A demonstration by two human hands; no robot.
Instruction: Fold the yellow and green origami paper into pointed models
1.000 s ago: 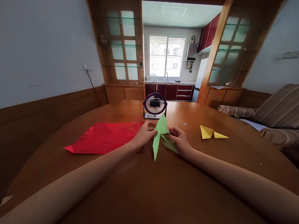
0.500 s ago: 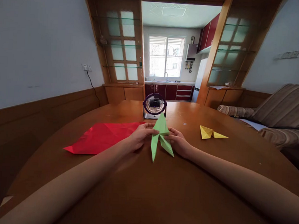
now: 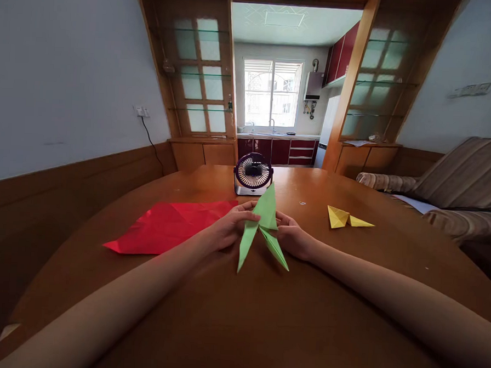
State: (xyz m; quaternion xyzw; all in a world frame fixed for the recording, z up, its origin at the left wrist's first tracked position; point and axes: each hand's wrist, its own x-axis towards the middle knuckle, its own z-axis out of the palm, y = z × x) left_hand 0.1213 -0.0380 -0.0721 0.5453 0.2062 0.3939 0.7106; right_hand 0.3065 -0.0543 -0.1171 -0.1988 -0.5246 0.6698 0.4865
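A green folded paper [image 3: 265, 210] is held up over the table, with one point at the top and two long narrow legs spread below. My left hand [image 3: 233, 227] pinches its left side, thumb in front and fingers behind. At its right edge, my right hand [image 3: 294, 237] is closed with curled fingers; part of them is hidden behind the paper. A crumpled red paper sheet [image 3: 173, 224] lies flat beside my left forearm. To the right rests a yellow folded paper piece [image 3: 344, 218] with a pointed end.
The brown wooden table [image 3: 238, 326] spreads around my arms. A small purple desk fan [image 3: 253, 172] stands just beyond the green paper. A striped armchair [image 3: 468, 179] is at the right, and a wall socket with a black cord [image 3: 151, 138] at the left.
The green paper has tilted, its top point leaning right. Its two legs have swung farther apart. My right thumb has moved off its front face toward the edge.
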